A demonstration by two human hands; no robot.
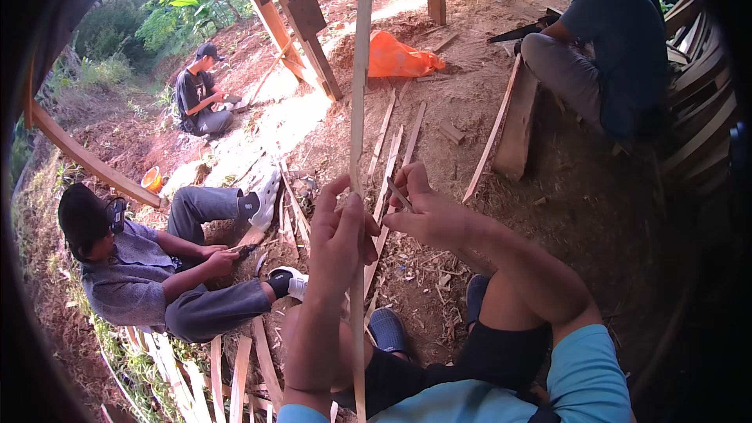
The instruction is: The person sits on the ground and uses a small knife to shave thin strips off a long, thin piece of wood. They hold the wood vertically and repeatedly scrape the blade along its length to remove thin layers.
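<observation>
A long, thin wooden strip (359,110) stands almost upright in front of me, running from above my hands down toward my lap. My left hand (341,223) is closed around its middle, the thumb pressed along it. Just to the right, my right hand (427,207) is closed on what looks like a knife (399,194). Its short, narrow blade shows between the fingers and points up and left, close to the strip but seemingly apart from it. The grip is mostly hidden by my hand and wrist.
Wooden strips (389,164) lie on the dirt ahead, and more strips (239,376) at lower left. A seated person (133,274) is close on my left; others sit farther off. A thick board (517,125), an orange sheet (399,56) and timber posts (301,39) stand beyond.
</observation>
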